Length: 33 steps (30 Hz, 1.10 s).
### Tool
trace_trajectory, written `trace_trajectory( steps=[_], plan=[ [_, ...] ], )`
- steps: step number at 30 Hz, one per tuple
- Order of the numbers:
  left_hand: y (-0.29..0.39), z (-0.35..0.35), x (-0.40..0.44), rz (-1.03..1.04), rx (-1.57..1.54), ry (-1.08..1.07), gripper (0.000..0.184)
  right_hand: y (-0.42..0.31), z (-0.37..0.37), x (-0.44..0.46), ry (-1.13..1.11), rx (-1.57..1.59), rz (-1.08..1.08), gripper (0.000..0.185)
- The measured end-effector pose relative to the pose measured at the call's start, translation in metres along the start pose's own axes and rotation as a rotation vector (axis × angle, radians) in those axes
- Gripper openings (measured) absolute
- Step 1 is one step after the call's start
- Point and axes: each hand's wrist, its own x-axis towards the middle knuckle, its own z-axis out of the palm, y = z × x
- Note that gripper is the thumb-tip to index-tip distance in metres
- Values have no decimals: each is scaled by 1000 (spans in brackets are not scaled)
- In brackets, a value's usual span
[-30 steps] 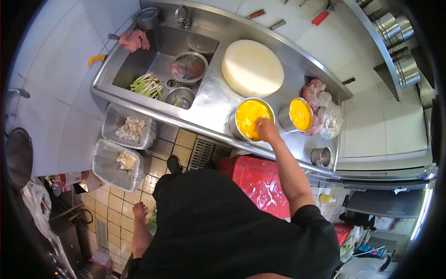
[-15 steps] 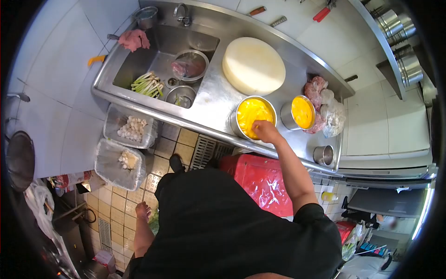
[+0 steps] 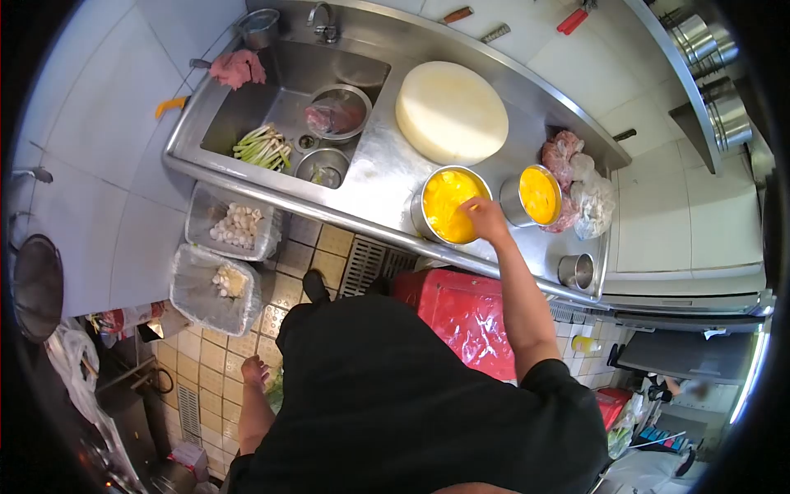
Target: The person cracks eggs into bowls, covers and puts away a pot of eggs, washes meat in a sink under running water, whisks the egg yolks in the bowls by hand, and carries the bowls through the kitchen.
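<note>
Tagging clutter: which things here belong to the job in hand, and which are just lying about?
In the job:
right hand, at the yellow contents
large pot holding them
second pot, probably; also filled yellow

Apparently just lying about:
thick white round block
green-and-white stalks
pink cloth
small metal pot

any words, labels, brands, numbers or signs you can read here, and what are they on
No text can be read in this view.
Pot near the right hand: no lettering seen on its visible steel wall.
Yellow container on the right: any marking is too small to read.
Box at lower left: too small and blurred to read.
Red packaging at left: too blurred to read.
</note>
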Motion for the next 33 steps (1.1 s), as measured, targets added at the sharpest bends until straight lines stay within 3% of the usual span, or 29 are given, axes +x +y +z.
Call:
trace_trajectory(
  steps=[1, 3, 4, 6, 7, 9, 10, 13, 15, 16, 18, 19, 22, 23, 24, 26, 27, 28, 30, 31, 32, 33],
  plan=[
    [-2, -1, 1, 35, -2, 5, 21, 3, 3, 3, -4, -4, -5, 20],
    [-1, -2, -1, 30, 16, 11, 20, -26, 5, -6, -5, -321, 164, 19],
    [4, -2, -1, 28, 29, 15, 19, -11, 10, -7, -225, -329, -115, 19],
    [11, -3, -4, 2, 40, 6, 17, -9, 0, -2, -150, -8, -41, 20],
    [13, -3, -5, 43, 23, 15, 16, -10, 2, 1, -155, -15, -47, 20],
    [11, -5, 0, 126, 0, -19, 16, -23, 10, -5, 154, -288, 206, 18],
    [12, -7, 2, 129, 11, -21, 16, -28, 13, -14, -86, -354, 70, 17],
    [16, 1, 0, 71, 31, 30, 18, -1, 9, -1, -149, -99, -103, 18],
    [16, -2, 2, 134, 27, -2, 20, -7, 2, 0, 243, -256, 152, 17],
    [17, -5, 1, 136, 37, -3, 20, -10, 5, -7, 245, -253, 162, 17],
    [14, -2, 8, 65, 27, 7, 22, -17, 7, -11, -245, -266, -93, 17],
    [9, -3, 11, 81, -25, -15, 22, -14, 1, -9, -112, -208, 15, 17],
    [-2, -5, 15, 122, -39, -45, 19, -23, 9, -12, -12, -363, 107, 17],
    [4, 0, 5, 42, -10, -16, 15, -11, 10, -10, -266, -343, -166, 17],
    [5, 0, 3, 41, -11, -20, 15, -3, 4, -8, -266, -347, -166, 17],
    [-4, 0, 4, 41, -54, -27, 14, 0, -8, 0, 151, -180, 29, 17],
    [-6, -3, 9, 42, -62, -53, 13, -6, -5, 0, 274, -234, 170, 16],
    [-9, -5, 11, 42, -55, -53, 13, -11, 0, -7, 275, -233, 177, 16],
    [-10, 2, 7, -17, -13, 7, 15, -17, 3, -13, -286, -278, -78, 17],
    [-9, 2, 6, -21, -18, 5, 15, -7, 1, -8, -194, -205, 99, 18],
    [-10, 2, 9, -14, -37, 0, 16, -8, -1, -5, -201, -214, 92, 18],
    [-15, 3, 11, -6, -57, -4, 17, -9, -2, -3, 21, -298, 122, 18]
  ],
)
